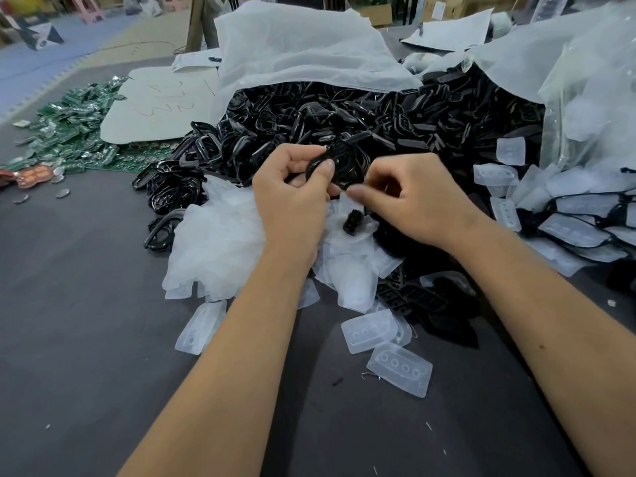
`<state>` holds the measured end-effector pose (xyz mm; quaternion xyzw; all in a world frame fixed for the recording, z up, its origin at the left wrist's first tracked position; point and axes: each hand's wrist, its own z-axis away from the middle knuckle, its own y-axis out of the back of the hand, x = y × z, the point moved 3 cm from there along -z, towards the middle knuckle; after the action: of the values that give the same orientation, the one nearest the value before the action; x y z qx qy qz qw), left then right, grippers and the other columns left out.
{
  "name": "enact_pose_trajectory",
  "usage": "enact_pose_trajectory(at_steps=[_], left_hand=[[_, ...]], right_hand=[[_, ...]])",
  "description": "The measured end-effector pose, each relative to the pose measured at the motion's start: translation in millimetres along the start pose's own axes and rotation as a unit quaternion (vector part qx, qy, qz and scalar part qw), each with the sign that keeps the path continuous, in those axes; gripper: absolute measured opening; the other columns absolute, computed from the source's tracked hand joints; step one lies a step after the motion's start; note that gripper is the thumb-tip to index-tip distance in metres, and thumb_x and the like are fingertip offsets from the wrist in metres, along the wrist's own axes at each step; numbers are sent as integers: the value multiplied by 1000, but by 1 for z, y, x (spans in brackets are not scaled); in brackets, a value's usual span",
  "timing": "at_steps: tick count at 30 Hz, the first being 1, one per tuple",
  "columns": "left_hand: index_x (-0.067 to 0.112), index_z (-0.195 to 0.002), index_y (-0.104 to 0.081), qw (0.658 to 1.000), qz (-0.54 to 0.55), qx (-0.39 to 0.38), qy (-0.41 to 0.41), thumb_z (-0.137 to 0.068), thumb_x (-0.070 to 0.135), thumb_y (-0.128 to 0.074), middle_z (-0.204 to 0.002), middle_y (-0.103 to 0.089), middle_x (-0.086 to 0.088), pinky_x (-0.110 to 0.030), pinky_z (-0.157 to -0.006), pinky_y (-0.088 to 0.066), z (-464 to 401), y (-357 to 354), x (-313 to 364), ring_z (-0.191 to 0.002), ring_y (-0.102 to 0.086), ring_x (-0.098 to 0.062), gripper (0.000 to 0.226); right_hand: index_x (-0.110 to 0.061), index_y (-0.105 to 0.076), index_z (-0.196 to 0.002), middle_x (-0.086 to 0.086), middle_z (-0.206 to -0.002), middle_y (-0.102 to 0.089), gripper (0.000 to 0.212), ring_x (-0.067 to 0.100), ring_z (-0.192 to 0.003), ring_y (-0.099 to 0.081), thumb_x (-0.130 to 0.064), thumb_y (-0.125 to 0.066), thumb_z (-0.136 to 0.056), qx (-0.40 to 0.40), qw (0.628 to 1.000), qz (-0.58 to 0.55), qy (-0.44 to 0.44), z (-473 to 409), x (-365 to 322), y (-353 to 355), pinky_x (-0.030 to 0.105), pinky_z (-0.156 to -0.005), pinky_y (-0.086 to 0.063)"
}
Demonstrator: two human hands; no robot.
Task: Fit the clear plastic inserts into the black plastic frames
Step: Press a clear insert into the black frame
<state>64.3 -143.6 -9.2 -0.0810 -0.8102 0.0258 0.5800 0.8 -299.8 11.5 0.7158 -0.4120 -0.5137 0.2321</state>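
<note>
Hands meet at the table's centre: the left hand [296,187] pinches a black frame [339,166], its grip closed on the rim, while the right hand [409,201] pinches what looks like a clear insert [344,203] just below it, fingers curled tight. Fitting seems barely begun for this pair. Finished pieces [581,222] lie at three o'clock; a big heap of frames [344,115] at twelve and loose inserts [399,368] at six remain, so most work is left.
</note>
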Motion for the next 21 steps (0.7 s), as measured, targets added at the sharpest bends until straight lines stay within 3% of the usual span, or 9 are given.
enact_pose_trajectory(at_steps=[3,5,9,12,14,16,21], left_hand=[[-4,-100,-70,1000,-4,-3,-2,-90,-10,-70,-72,-65,-3,-32,-61,-57,1,-2,0,-54,-65,-14,12],[-5,-99,-70,1000,-4,0,-1,-89,-11,-70,-71,-65,-3,-28,-59,-55,1,-2,0,-53,-64,-14,12],[4,-95,-72,1000,-15,8,5,-88,-9,-72,-76,-66,-6,-29,-62,-53,0,-2,0,-57,-65,-14,14],[2,-95,-72,1000,-5,15,4,-89,-9,-71,-78,-65,-10,-28,-60,-53,1,-2,1,-58,-65,-14,13],[2,-94,-71,1000,7,25,1,-90,-9,-70,-78,-64,-10,-24,-58,-54,2,-1,2,-55,-67,-14,12],[6,-92,-70,999,7,42,-5,-90,-8,-71,-77,-65,-5,-25,-58,-54,3,-1,3,-55,-69,-15,14],[14,-90,-69,997,-19,75,-15,-90,-3,-72,-69,-66,23,-29,-60,-57,3,-1,5,-57,-71,-17,17]], right_hand=[[-23,-70,-90,-9,-93,-59,50,9,-84,-58,-68,-79,-70,-170,981,90,9,-2,-7,-1,31,-74,-49],[-29,-67,-89,-11,-96,-58,48,5,-86,-56,-66,-84,-63,-203,976,85,-5,-2,-5,-1,27,-74,-46],[-25,-69,-78,-15,-70,-66,27,1,-64,-57,-42,-90,-77,-74,995,-72,-13,3,9,-2,17,-64,-44],[-23,-75,-83,-5,-75,-74,13,10,-61,-65,-29,-86,-86,33,985,-162,-38,3,17,-5,24,-60,-51],[-25,-76,-84,-5,-74,-74,9,4,-56,-62,-25,-83,-89,61,976,-202,-53,2,20,-8,17,-55,-47],[-24,-76,-85,-7,-70,-72,8,2,-53,-59,-23,-79,-92,79,969,-224,-62,2,21,-10,14,-52,-45],[-21,-77,-89,-1,-68,-73,10,13,-52,-60,-16,-73,-97,113,932,-329,-101,2,25,-5,22,-42,-43]])
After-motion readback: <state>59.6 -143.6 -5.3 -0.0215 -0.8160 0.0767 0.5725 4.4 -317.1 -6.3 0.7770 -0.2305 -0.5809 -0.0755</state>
